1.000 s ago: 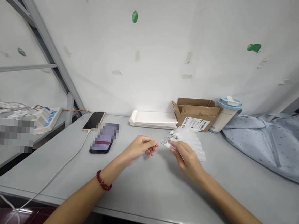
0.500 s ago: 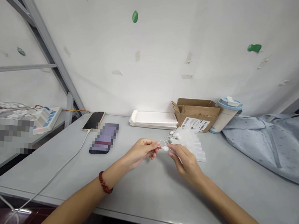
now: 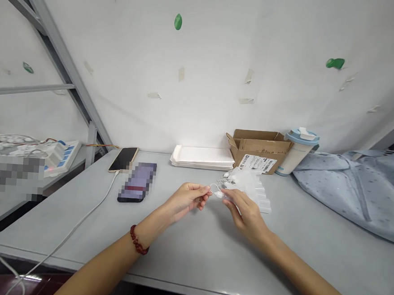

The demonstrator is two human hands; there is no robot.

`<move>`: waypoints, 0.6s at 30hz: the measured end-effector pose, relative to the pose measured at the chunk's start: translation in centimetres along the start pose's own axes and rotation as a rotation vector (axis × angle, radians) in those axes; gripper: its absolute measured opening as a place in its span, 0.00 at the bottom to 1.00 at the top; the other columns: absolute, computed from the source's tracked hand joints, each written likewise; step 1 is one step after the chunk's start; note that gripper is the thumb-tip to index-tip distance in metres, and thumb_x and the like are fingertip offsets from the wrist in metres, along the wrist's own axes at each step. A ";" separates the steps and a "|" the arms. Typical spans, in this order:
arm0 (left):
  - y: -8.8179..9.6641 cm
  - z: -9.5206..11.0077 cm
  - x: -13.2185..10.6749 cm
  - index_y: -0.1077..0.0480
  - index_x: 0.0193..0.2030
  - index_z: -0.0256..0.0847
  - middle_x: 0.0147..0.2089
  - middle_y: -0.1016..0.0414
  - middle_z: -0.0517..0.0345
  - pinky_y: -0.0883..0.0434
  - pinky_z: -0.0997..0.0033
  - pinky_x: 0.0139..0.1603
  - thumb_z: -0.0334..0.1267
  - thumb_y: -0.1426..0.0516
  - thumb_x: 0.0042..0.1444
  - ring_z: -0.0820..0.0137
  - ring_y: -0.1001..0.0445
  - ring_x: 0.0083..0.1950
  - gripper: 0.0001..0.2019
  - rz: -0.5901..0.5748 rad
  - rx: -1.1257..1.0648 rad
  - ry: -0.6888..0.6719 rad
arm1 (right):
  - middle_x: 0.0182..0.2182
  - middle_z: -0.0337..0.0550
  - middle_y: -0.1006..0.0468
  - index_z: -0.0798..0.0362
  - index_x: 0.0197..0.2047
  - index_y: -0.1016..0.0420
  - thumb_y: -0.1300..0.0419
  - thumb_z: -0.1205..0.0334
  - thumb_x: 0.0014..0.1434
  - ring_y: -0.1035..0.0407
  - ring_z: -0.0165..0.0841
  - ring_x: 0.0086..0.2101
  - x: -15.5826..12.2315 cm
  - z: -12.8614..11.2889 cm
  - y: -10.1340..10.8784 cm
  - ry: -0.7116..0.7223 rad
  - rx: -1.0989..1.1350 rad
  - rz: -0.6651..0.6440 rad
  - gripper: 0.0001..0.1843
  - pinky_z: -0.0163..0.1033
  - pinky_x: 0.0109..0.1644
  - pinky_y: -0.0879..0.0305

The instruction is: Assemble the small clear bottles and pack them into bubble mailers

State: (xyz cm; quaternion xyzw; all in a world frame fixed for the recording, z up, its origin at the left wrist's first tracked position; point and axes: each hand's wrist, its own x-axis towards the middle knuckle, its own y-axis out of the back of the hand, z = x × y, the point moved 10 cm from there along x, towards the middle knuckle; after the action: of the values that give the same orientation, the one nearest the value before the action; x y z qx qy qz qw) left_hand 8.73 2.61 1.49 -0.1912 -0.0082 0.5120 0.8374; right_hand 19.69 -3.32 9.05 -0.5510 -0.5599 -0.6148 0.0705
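Above the middle of the table, my left hand [image 3: 190, 200] pinches the end of a thin white cord [image 3: 214, 185] between thumb and fingertips. The cord arches in a small loop toward a white plastic tip [image 3: 218, 194]. My right hand [image 3: 243, 210] grips the small white tube behind that tip, its body mostly covered by my fingers. Just beyond the right hand lies a pile of translucent plastic tubes [image 3: 262, 198], with small white and metallic parts [image 3: 227, 178] at its left end. What exactly the left fingertips enclose is too small to make out.
A stack of white packets [image 3: 203, 158] and an open cardboard box [image 3: 261, 147] stand by the wall. Right of them are a blue-lidded cup [image 3: 296, 152] and blue cloth [image 3: 352, 190]. Two phones [image 3: 123, 159] lie left, one with a white cable [image 3: 87, 212].
The left fingertips have shifted very slightly, and the cord loop looks a little flatter. Both hands otherwise keep their place and their hold.
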 end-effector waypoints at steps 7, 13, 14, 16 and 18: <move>-0.1 -0.2 0.0 0.29 0.27 0.32 0.24 0.35 0.61 0.40 0.76 0.27 0.45 0.38 0.48 0.80 0.38 0.23 0.15 0.002 -0.005 0.010 | 0.31 0.44 0.27 0.51 0.50 0.36 0.51 0.67 0.63 0.33 0.33 0.30 0.1 0.0 0.0 -0.008 -0.005 -0.015 0.12 0.38 0.32 0.34; 0.2 0.2 -0.1 0.30 0.24 0.32 0.23 0.35 0.62 0.40 0.76 0.26 0.44 0.38 0.48 0.80 0.39 0.22 0.15 0.059 0.019 -0.018 | 0.32 0.45 0.26 0.51 0.49 0.36 0.50 0.68 0.63 0.33 0.33 0.31 0.1 0.0 -0.1 -0.004 -0.016 -0.024 0.11 0.38 0.33 0.34; 0.2 0.3 -0.1 0.30 0.24 0.33 0.23 0.35 0.62 0.40 0.76 0.26 0.45 0.38 0.48 0.80 0.39 0.22 0.15 0.070 0.043 -0.029 | 0.32 0.45 0.26 0.52 0.49 0.36 0.50 0.68 0.63 0.33 0.33 0.30 0.1 0.0 -0.2 -0.004 -0.021 -0.029 0.11 0.38 0.32 0.34; 0.3 0.7 -0.2 0.31 0.23 0.33 0.22 0.35 0.62 0.40 0.75 0.27 0.46 0.38 0.48 0.80 0.38 0.22 0.16 0.100 0.108 -0.068 | 0.31 0.45 0.27 0.52 0.48 0.36 0.50 0.68 0.63 0.33 0.33 0.30 0.0 0.0 -0.3 -0.001 -0.030 -0.035 0.11 0.38 0.32 0.34; 0.4 1.1 -0.3 0.32 0.22 0.34 0.21 0.35 0.62 0.39 0.75 0.27 0.47 0.39 0.48 0.79 0.38 0.22 0.17 0.139 0.191 -0.116 | 0.31 0.45 0.27 0.52 0.48 0.36 0.50 0.68 0.63 0.33 0.34 0.30 0.0 -0.1 -0.3 0.005 -0.032 -0.033 0.11 0.38 0.32 0.34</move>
State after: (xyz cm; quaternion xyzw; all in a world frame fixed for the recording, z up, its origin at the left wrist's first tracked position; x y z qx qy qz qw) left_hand 8.02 2.82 2.50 -0.0809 0.0055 0.5775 0.8123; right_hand 19.44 -3.25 8.87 -0.5413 -0.5587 -0.6261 0.0529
